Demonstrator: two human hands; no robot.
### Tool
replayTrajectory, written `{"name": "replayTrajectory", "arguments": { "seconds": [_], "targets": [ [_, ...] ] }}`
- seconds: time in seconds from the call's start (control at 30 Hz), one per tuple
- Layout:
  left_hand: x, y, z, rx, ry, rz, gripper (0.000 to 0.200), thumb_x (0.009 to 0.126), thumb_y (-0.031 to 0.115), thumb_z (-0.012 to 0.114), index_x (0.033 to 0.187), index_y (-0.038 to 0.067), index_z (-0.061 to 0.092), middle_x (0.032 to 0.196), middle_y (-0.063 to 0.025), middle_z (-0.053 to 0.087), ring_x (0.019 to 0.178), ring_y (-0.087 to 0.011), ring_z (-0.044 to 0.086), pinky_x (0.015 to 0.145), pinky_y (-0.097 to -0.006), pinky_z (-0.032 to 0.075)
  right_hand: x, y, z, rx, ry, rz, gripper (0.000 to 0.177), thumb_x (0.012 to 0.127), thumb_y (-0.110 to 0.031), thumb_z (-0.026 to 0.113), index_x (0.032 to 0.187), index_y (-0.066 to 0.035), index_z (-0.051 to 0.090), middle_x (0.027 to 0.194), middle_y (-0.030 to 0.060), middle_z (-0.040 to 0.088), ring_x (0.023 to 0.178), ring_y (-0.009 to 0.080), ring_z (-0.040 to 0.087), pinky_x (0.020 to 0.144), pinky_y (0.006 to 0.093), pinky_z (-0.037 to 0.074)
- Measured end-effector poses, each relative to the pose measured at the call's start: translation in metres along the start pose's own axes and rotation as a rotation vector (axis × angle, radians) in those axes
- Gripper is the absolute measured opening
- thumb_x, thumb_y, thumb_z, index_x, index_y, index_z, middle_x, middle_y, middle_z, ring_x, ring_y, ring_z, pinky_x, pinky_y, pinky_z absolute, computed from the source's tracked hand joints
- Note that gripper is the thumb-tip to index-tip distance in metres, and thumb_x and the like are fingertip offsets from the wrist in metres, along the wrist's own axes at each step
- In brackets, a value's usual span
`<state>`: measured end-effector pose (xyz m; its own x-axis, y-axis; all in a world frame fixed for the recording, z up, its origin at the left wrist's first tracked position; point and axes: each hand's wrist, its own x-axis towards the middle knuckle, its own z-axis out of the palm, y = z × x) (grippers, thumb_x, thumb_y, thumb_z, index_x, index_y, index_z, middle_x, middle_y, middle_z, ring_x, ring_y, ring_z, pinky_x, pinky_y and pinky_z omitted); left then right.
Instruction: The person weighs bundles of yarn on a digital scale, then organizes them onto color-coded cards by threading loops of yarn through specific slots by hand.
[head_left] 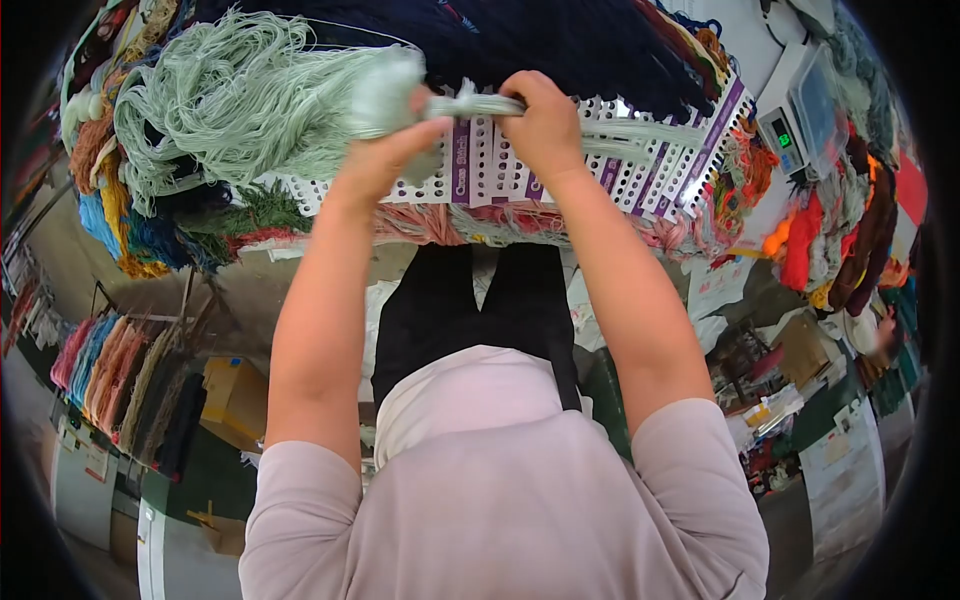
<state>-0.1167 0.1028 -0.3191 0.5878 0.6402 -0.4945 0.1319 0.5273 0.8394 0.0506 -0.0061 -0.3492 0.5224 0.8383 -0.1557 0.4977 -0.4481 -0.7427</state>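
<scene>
A large loose bundle of pale green thread (240, 100) lies at the upper left of the table. Its gathered end passes through my left hand (385, 155), whose fingers are wrapped round it, partly blurred. My right hand (542, 125) pinches the narrow twisted part of the same thread a little to the right. Thin pale green strands trail rightward from beneath my right hand. Under both hands lie white and purple cards with rows of holes (480, 165).
Dark navy thread (540, 45) spreads across the back. A digital scale (785, 135) with a lit display stands at the right, near orange and red yarn (800, 240). Coloured skeins (120, 375) hang at the lower left beside a cardboard box (235, 400).
</scene>
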Motion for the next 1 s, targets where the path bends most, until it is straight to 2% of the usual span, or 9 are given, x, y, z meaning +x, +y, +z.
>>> {"name": "replayTrajectory", "arguments": {
  "seconds": [0.1,0.17,0.2,0.3,0.4,0.77,0.93,0.97,1.0],
  "targets": [
    [-0.017,0.006,-0.066,-0.405,-0.051,-0.078,0.021,0.079,0.007,0.067,0.089,0.013,0.049,0.073,0.0013,0.050,0.060,-0.0080,0.046,0.060,-0.0241,0.040,0.003,-0.001,-0.008,0.034,0.069,0.083,0.015,0.069,-0.009,0.069,0.077,-0.008,0.057,0.072,0.0085,0.060,0.068,0.0293,0.060,0.059,0.0376,0.047],
    [-0.033,0.011,-0.082,-0.512,0.138,-0.093,0.016,0.087,0.007,0.057,0.085,0.015,0.044,0.068,0.0025,0.042,0.051,-0.0059,0.036,0.053,-0.0218,0.031,0.004,-0.002,-0.009,0.159,0.080,0.204,0.014,0.070,-0.009,0.067,0.078,-0.007,0.056,0.068,0.0092,0.061,0.060,0.0268,0.059,0.057,0.0343,0.047],
    [-0.038,0.002,-0.099,-0.627,0.139,-0.090,0.009,0.090,0.009,0.054,0.088,0.014,0.047,0.067,0.0029,0.043,0.050,-0.0056,0.037,0.053,-0.0213,0.032,0.004,0.003,-0.004,0.216,0.105,0.212,0.011,0.073,-0.009,0.066,0.077,-0.005,0.056,0.064,0.0071,0.061,0.057,0.0181,0.058,0.056,0.0300,0.045],
    [-0.044,-0.019,-0.118,-0.744,0.289,-0.103,0.006,0.091,0.010,0.055,0.095,0.013,0.052,0.069,0.0025,0.045,0.051,-0.0075,0.038,0.053,-0.0243,0.034,0.009,0.009,-0.004,0.590,0.104,0.475,0.009,0.079,-0.010,0.063,0.079,-0.006,0.054,0.066,-0.0027,0.054,0.060,0.0040,0.048,0.054,0.0222,0.039],
    [-0.045,-0.045,-0.113,-0.652,0.347,-0.212,0.008,0.089,0.011,0.058,0.095,0.010,0.052,0.068,0.0005,0.044,0.053,-0.0100,0.039,0.055,-0.0268,0.036,0.013,0.017,-0.005,0.995,0.042,0.501,0.009,0.083,-0.008,0.061,0.087,-0.007,0.053,0.069,-0.0041,0.052,0.062,0.0024,0.044,0.055,0.0200,0.036],
    [-0.032,-0.060,-0.124,-0.720,0.341,-0.213,0.007,0.089,0.010,0.055,0.088,0.007,0.049,0.067,-0.0008,0.044,0.055,-0.0112,0.039,0.056,-0.0283,0.037,0.015,0.008,-0.015,1.059,-0.078,0.558,0.009,0.091,-0.014,0.057,0.091,-0.006,0.054,0.071,-0.0041,0.054,0.062,0.0031,0.043,0.055,0.0197,0.034],
    [-0.029,-0.036,-0.181,-0.873,0.555,-0.063,0.020,0.092,0.013,0.051,0.074,0.008,0.044,0.062,-0.0024,0.042,0.054,-0.0134,0.040,0.057,-0.0295,0.039,0.013,0.017,0.003,0.582,-0.110,0.338,0.014,0.078,-0.007,0.062,0.089,-0.004,0.054,0.069,0.0004,0.058,0.065,0.0076,0.051,0.058,0.0243,0.041],
    [-0.029,-0.022,-0.192,-0.838,0.541,-0.003,0.022,0.092,0.013,0.051,0.072,0.008,0.044,0.061,-0.0020,0.042,0.053,-0.0130,0.040,0.057,-0.0290,0.039,0.009,0.018,0.010,0.406,-0.105,0.259,0.018,0.075,-0.008,0.062,0.091,-0.004,0.054,0.071,0.0059,0.061,0.066,0.0165,0.057,0.062,0.0294,0.045],
    [-0.032,-0.003,-0.199,-0.802,0.528,0.053,0.023,0.092,0.014,0.052,0.071,0.008,0.044,0.061,-0.0016,0.042,0.053,-0.0125,0.040,0.057,-0.0285,0.039,0.008,0.012,0.012,0.293,-0.115,0.232,0.021,0.075,-0.007,0.063,0.094,-0.003,0.054,0.075,0.0058,0.061,0.067,0.0159,0.057,0.064,0.0284,0.045]
  ]
}}
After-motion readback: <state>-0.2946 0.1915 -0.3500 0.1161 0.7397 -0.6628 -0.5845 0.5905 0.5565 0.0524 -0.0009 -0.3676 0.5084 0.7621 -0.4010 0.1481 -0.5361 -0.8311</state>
